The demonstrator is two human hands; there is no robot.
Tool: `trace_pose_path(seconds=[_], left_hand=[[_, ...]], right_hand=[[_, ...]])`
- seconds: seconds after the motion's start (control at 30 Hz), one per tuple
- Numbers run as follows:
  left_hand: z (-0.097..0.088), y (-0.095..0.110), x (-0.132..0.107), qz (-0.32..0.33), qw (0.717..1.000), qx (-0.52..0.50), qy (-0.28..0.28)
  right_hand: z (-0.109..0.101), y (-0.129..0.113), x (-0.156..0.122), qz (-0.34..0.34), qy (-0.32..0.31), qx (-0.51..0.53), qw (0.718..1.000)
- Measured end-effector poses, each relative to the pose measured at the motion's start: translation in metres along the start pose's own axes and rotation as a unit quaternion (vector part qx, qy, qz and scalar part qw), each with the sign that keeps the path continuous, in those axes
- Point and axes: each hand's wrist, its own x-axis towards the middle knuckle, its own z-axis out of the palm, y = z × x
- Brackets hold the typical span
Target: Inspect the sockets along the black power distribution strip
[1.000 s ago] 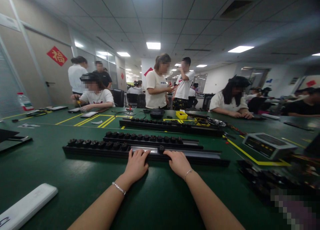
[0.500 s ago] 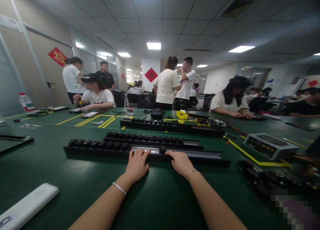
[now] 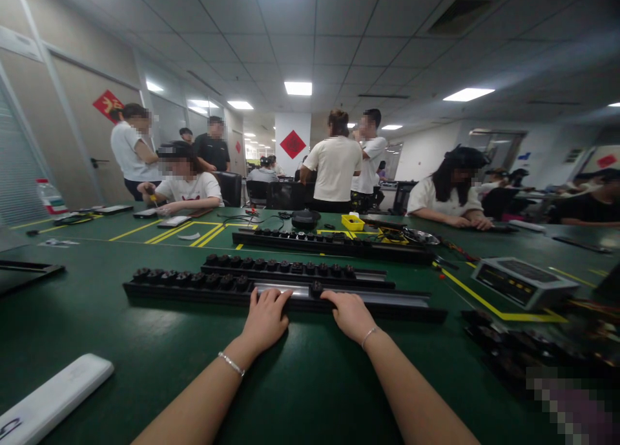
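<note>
A long black socket strip [image 3: 194, 289] lies across the green table [image 3: 145, 341] in front of me, its left half filled with several black socket modules, its right half a bare metal channel. My left hand [image 3: 264, 319] rests on the strip's near edge, fingers laid over the bare channel. My right hand [image 3: 349, 312] sits just to the right, fingertips touching a single black module [image 3: 315, 289] in the channel. Neither hand is wrapped around anything.
Two more black strips [image 3: 295, 268] [image 3: 334, 245] lie further back. A grey meter box [image 3: 523, 281] stands right, dark parts [image 3: 513, 351] near right, a white bar [image 3: 53, 396] near left, a yellow tray [image 3: 352, 223] behind. Several people sit and stand beyond the table.
My hands have stayed in place on the strip. The standing people behind the table have turned and shifted; the view has moved slightly.
</note>
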Motion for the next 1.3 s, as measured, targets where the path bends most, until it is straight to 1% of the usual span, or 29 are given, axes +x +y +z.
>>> trace_pose_path(seconds=[0.3, 0.53, 0.77, 0.9, 1.13, 1.3], left_hand=[[-0.001, 0.001, 0.0, -0.004, 1.0, 0.001, 0.0], [-0.002, 0.0, 0.0, -0.003, 1.0, -0.003, -0.004], [-0.003, 0.002, 0.0, -0.008, 1.0, 0.008, -0.007], [-0.002, 0.002, 0.0, -0.009, 1.0, 0.005, -0.011], [0.0, 0.001, 0.001, -0.006, 1.0, 0.003, -0.008], [0.002, -0.001, 0.001, 0.0, 1.0, -0.005, 0.004]], right_hand=[[0.001, 0.002, 0.001, -0.01, 0.011, 0.011, 1.0], [-0.004, 0.002, 0.0, -0.022, 0.004, 0.026, 0.999], [-0.009, 0.004, -0.005, -0.007, -0.016, 0.001, 1.0], [-0.008, 0.005, -0.004, 0.004, -0.009, 0.003, 1.0], [-0.01, 0.01, -0.005, -0.014, -0.003, 0.013, 1.0], [-0.01, 0.011, -0.006, -0.007, -0.003, 0.02, 1.0]])
